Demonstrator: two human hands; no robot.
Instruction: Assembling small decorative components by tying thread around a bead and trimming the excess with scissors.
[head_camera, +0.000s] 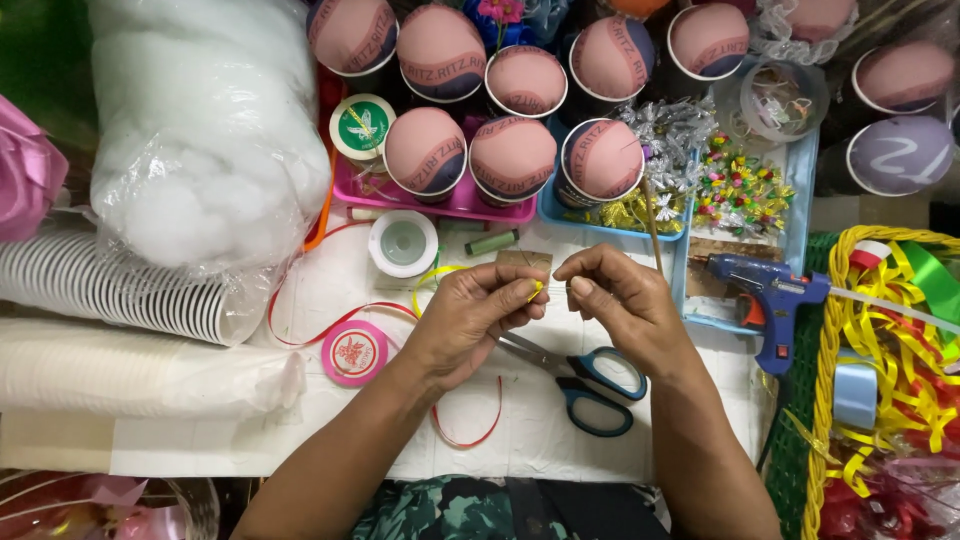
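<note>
Item: yellow ribbon (536, 290), a narrow strip. I am pinching it in my left hand (470, 312), fingers closed on it, above the blue-handled scissors (585, 378). My right hand (615, 300) is pinching a thin strand just beside it, running left to right between both hands, equally near.

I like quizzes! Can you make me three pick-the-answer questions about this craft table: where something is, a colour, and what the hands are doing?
1. Where are the scissors?
A. Under the hands
B. In the basket
C. On the cups

2. What colour is the glue gun?
A. Pink
B. Blue
C. White

3. What is the left hand doing?
A. Lying flat
B. Pinching a yellow ribbon
C. Holding a cup

Answers: 1 A, they lie on the white table below both wrists. 2 B, its body is blue. 3 B, its fingertips meet on the ribbon, close to the right hand.
</note>
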